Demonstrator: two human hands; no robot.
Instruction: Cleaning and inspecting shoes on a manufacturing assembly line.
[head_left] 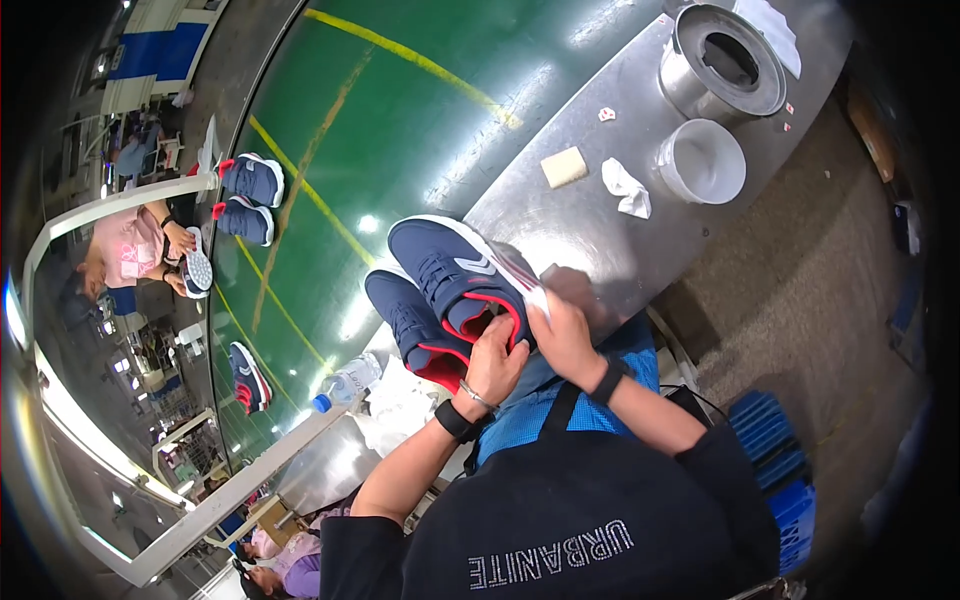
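A navy sneaker [450, 262] with a red lining, white stripes and a white sole is in front of me, its toe pointing away. My left hand [493, 362] is closed on its heel collar, with fingers at the red lining. Against the heel's sole edge, my right hand [565, 340] is closed; a white patch shows at its fingertips, and I cannot tell whether it is sole or cloth. A matching sneaker [405, 318] sits just left of the first, close to my left hand.
A metal tabletop [610, 250] bears a beige sponge block [564, 167], crumpled tissue [626, 188], a white tub [703, 162] and a metal pot [690, 85]. Left lies a bottle [348, 382] by a metal frame [250, 480]. More sneakers [255, 180] rest on the green surface [400, 130]; a co-worker [130, 245] handles another.
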